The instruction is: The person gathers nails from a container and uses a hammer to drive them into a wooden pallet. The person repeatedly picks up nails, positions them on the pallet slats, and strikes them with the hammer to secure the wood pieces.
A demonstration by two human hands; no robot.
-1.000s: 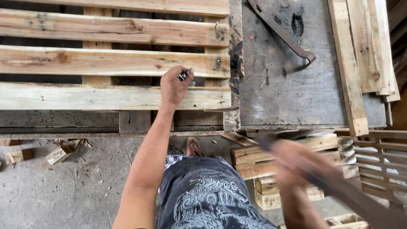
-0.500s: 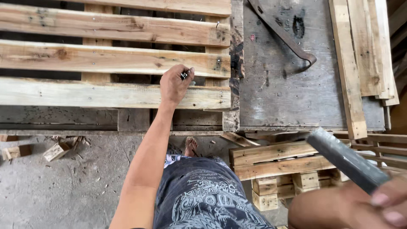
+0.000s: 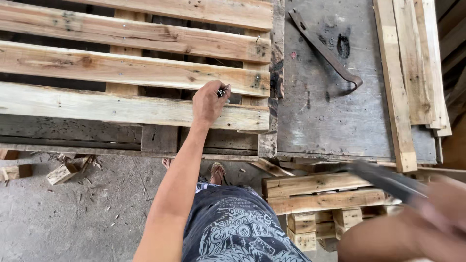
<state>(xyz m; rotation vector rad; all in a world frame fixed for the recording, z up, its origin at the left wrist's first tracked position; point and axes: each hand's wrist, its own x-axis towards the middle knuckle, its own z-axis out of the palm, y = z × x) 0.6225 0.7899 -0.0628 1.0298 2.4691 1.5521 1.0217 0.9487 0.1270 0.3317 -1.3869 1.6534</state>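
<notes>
Head view: left hand fingers pinch nails on pallet; right hand grips hammer.

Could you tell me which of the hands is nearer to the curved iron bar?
Left. The left hand rests on the pallet beside the iron bar; the right hand is lower down.

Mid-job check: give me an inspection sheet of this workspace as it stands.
Surface: grey work table, stained.
Job's things: wooden pallet on the table; small dark nails pinched over its near board; blurred dark tool.
Clutter: bent metal bar, loose planks, wood offcuts on the floor, smaller pallet.
Grippers: left hand on the nails; right hand blurred, gripping the tool.
Cables: nothing seen.
Surroundings: concrete floor.
</notes>
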